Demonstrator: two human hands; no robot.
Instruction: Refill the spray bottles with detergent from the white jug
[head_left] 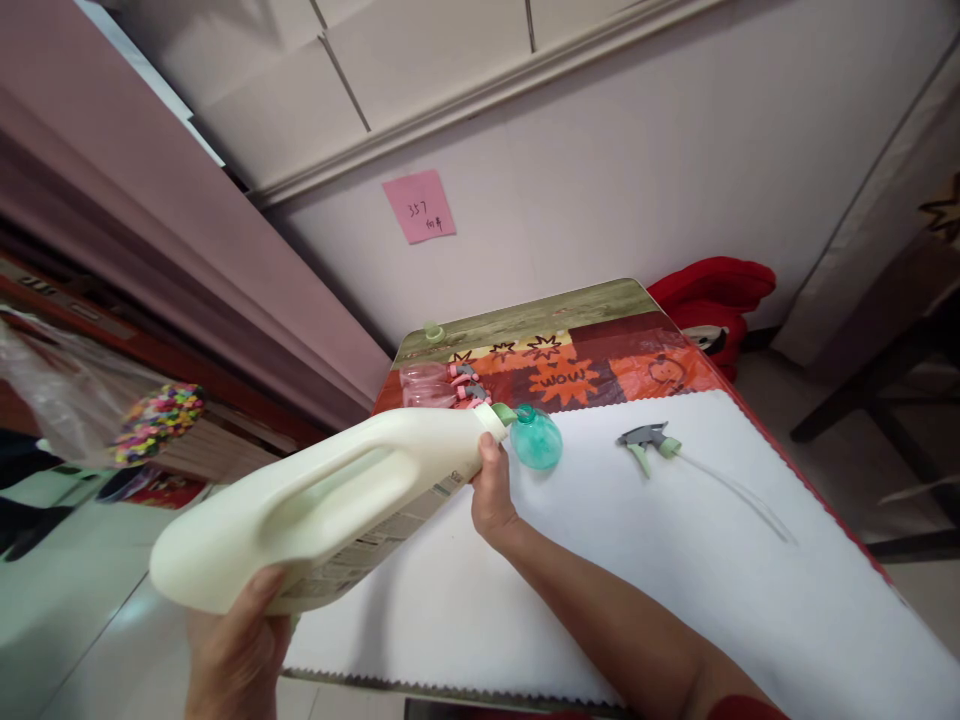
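A large cream detergent jug (420, 440) is tipped toward the right, its green spout (504, 413) at the mouth of a small teal spray bottle (537, 440) that stands on the white mat. Around the jug's lower end my left hand (244, 635) is closed. My right hand (493, 490) grips the jug near its neck, with the thumb on top. Whether liquid is running from the spout I cannot tell. A grey and green trigger sprayer head (651, 443) with a long clear tube lies on the mat to the right of the bottle.
Pink spray bottles (427, 385) lie behind the jug, and a green cap (433, 331) sits at the table's far left corner. A pink note (420, 207) is stuck on the wall. Beyond the far right corner is a red plush item (712, 290).
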